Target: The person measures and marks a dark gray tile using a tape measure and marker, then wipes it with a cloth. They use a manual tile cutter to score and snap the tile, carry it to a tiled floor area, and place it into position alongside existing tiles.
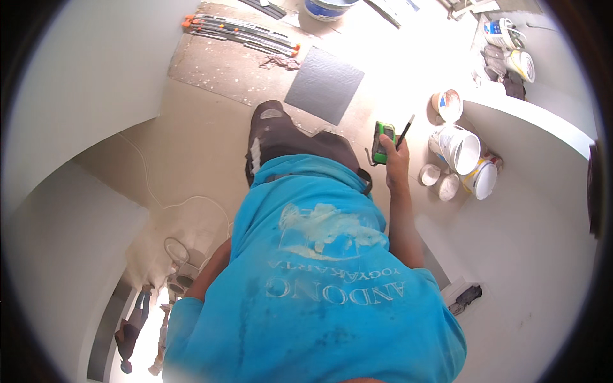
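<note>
My right hand (397, 156), out in front of my right hip, is closed round a green and black tape measure (381, 152). A thin metal hook curves from its lower left side. A slim dark pen or pencil (405, 131) sticks up from the same hand, tilted to the right. My left arm (215, 271) hangs by my side, and the hand is hidden behind my blue shirt (319, 268). Ahead of my feet a dark grey square tile (324, 85) lies flat on the floor.
Beyond the tile's left lies a long tile cutter or rail with orange ends (242, 35). White buckets (456, 150) and tubs stand along the right wall. A blue bucket (329, 9) sits at the far edge. A white cable (150, 185) winds across the floor. Two people (132, 329) are at lower left.
</note>
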